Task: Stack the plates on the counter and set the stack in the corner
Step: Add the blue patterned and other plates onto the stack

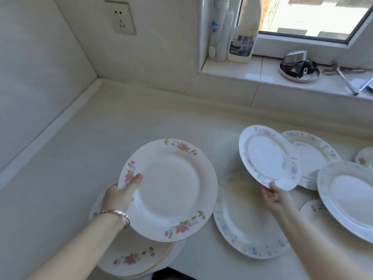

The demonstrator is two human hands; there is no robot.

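My left hand [121, 196] grips the left rim of a white plate with pink flowers [171, 190], held above the counter. Under it lies a small stack of similar flowered plates [139, 259] at the counter's front edge. My right hand [275, 196] pinches the lower rim of a smaller pale-flowered plate [266, 156], tilted up in the air. On the counter lie a blue-flowered plate [242, 225], a blue-rimmed plate [314, 152] behind it and a large pale plate [351, 201] at the right. The counter's corner [101, 83] is at the upper left.
A wall socket [121, 18] sits above the corner. On the window sill stand a cleaner bottle [243, 35], a white bottle [219, 31], a metal dish with tools [298, 69] and metal tongs [347, 77]. More plates [365, 158] sit at the right edge.
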